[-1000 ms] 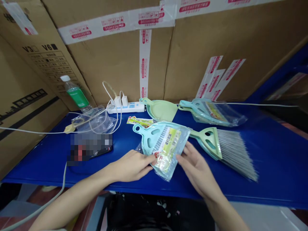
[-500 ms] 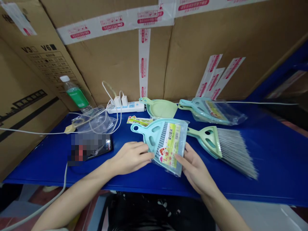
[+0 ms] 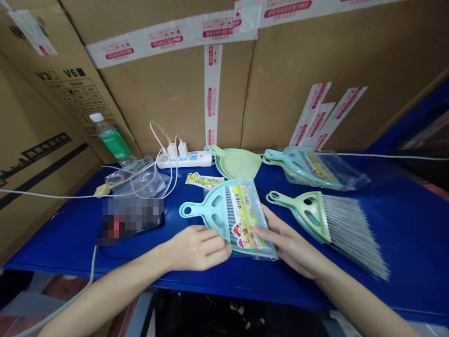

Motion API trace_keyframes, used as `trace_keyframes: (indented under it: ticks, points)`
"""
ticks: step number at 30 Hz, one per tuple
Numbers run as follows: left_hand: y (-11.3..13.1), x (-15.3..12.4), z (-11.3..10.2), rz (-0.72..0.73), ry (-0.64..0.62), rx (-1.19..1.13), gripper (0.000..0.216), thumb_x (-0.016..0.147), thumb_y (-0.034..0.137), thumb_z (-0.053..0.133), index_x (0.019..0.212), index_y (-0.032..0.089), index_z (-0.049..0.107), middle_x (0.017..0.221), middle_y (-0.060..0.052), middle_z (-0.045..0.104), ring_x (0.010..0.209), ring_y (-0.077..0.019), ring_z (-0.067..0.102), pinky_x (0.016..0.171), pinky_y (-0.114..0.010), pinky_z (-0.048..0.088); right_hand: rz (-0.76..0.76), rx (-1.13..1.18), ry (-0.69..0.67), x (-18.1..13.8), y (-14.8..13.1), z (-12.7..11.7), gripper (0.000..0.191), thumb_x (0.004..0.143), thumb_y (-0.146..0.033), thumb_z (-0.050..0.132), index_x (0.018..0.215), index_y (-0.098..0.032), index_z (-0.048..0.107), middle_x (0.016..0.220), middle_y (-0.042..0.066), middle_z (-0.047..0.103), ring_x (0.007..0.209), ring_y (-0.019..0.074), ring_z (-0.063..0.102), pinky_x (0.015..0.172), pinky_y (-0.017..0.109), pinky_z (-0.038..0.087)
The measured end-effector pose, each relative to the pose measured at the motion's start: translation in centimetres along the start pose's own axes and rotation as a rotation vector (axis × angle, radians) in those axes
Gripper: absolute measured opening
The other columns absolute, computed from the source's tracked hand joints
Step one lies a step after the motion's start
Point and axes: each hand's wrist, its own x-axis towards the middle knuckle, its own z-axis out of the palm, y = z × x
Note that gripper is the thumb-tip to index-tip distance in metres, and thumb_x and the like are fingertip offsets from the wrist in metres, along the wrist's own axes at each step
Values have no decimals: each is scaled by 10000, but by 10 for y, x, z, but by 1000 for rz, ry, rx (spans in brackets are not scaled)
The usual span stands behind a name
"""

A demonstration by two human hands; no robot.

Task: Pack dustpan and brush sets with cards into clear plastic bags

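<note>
Between my hands is a light-blue dustpan and brush set in a clear plastic bag, with a yellow-green label over the bristles. My right hand grips the bag's right side, thumb on the label and fingers behind. My left hand is closed at the lower left edge of the bag, its fingertips pinched against the plastic. Right of them lies a green brush with grey bristles, over a blue one. Behind stand out a green dustpan on a blue one, and another bagged set.
A white power strip with plugged-in chargers and loose cables lies at the back. To the left are a water bottle, crumpled clear plastic and a phone, partly blurred. Cardboard boxes wall off the back of the blue table.
The bagged set has turned a little, its handle swinging left and lower. My left hand has slid slightly right and down along its lower edge. The view has shifted slightly.
</note>
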Motion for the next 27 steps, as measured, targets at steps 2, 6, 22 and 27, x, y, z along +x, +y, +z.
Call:
trace_keyframes:
  ticks: [2, 6, 22, 27]
  points:
    - [0, 0, 1, -1, -2, -3, 140, 943, 84, 500, 869, 128, 611, 652, 32, 582, 583, -91, 539, 481, -242, 380, 16, -23, -113, 6, -9, -6, 840, 774, -457, 728, 1490, -283, 323, 1400, 105, 577, 1234, 263, 582, 929, 421, 554]
    - [-2, -1, 1, -26, -43, 3, 134, 935, 80, 494, 892, 133, 610, 657, 31, 577, 599, -98, 557, 473, -241, 410, -53, -28, -215, 17, -12, -13, 840, 764, -419, 749, 1478, -268, 334, 1418, 108, 558, 1274, 254, 547, 981, 439, 516]
    - [-14, -2, -9, 18, -44, -26, 204, 919, 98, 484, 870, 148, 676, 673, 4, 643, 566, -98, 564, 450, -230, 457, -135, 38, -184, 9, 19, -2, 743, 783, -449, 734, 1408, -269, 374, 1420, 112, 549, 1290, 271, 531, 1070, 466, 433]
    - [-16, -3, -9, 42, 1, 17, 190, 880, 121, 523, 819, 179, 693, 658, 16, 618, 552, -90, 529, 429, -219, 438, -106, 60, -120, 3, 30, 6, 682, 806, -472, 704, 1395, -295, 407, 1393, 107, 575, 1267, 287, 550, 1064, 470, 437]
